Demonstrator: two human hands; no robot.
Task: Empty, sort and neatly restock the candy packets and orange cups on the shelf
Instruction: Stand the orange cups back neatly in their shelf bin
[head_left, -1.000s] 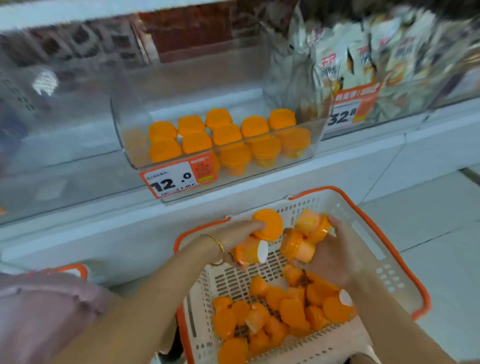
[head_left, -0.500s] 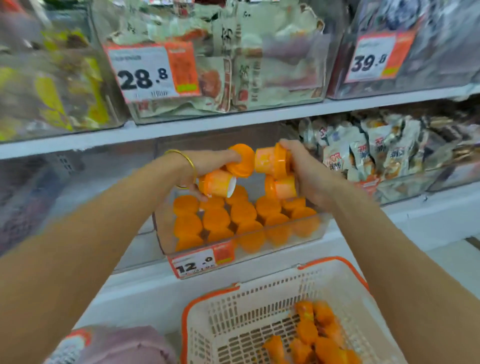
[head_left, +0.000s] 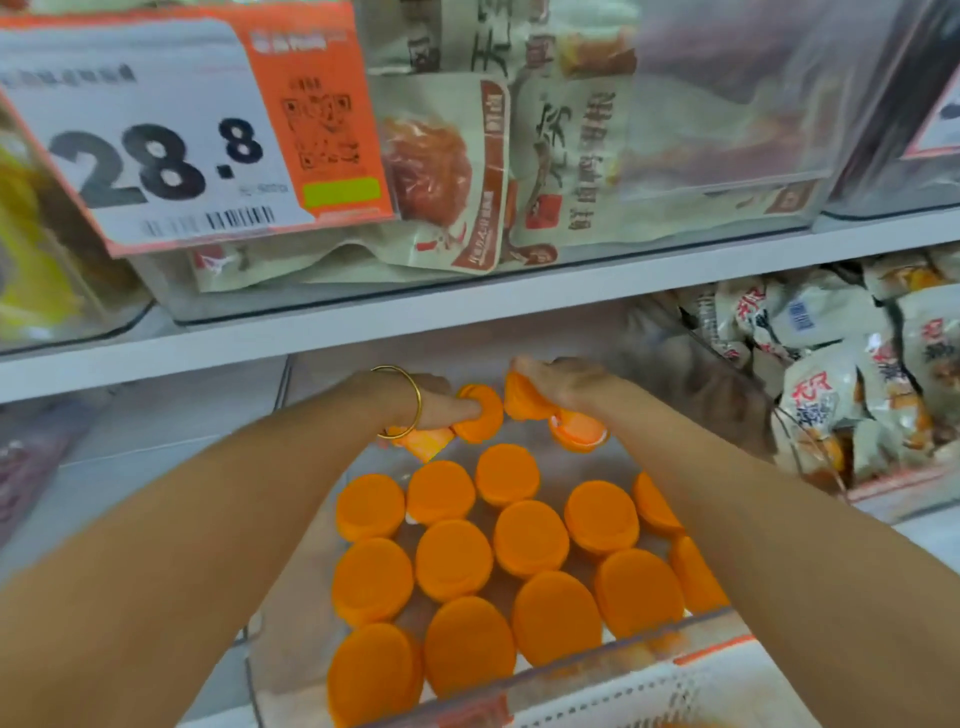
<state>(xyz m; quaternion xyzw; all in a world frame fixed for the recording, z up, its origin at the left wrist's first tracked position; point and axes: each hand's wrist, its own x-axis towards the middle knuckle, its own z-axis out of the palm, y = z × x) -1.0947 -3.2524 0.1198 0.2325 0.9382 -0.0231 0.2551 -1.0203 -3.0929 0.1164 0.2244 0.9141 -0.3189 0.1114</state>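
Orange cups (head_left: 519, 561) stand in rows in the clear bin (head_left: 291, 613) at 6 o'clock on the lower shelf. Over its back, at 12, my left hand (head_left: 431, 402) and right hand (head_left: 563, 384) each grip two more. Packets (head_left: 831, 364) lie at 2 o'clock.

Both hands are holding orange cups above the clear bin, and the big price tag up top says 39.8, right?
Not quite. The head view shows the big price tag reads 28.8, not 39.8. The rest is right: the left hand and the right hand each hold orange cups above the clear bin.
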